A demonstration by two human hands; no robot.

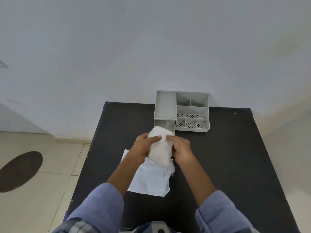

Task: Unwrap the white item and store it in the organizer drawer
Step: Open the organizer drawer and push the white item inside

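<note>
both hands hold the white item [160, 147] between them, just above the black desk [227, 157]. the left hand [143, 146] wraps around its left side, with the thumb lying across the top near the far end. the right hand [180, 148] closes on its right side, fingers curled onto the edge. the white item is a soft, rounded bundle, longer than it is wide, and its far end sits right at the mouth of the open drawer [164, 126]; it may be just inside the drawer front, but the hands and the bundle hide that edge.

a flat sheet of white wrapping paper [151, 180] lies on the desk under the forearms, a bit creased, with a crumpled corner rising toward the near end of the item. whether the paper is fully off the item is hard to tell from here.

the drawer is pulled out of the left part of a grey organizer [191, 111], which stands at the far edge of the desk against the pale wall [151, 47]. the organizer's right part is split into several open compartments, some with dotted holes in the bottom. blue sleeves [104, 204] cover both forearms down low. tiled floor [42, 174] shows to the left of the desk.
</note>
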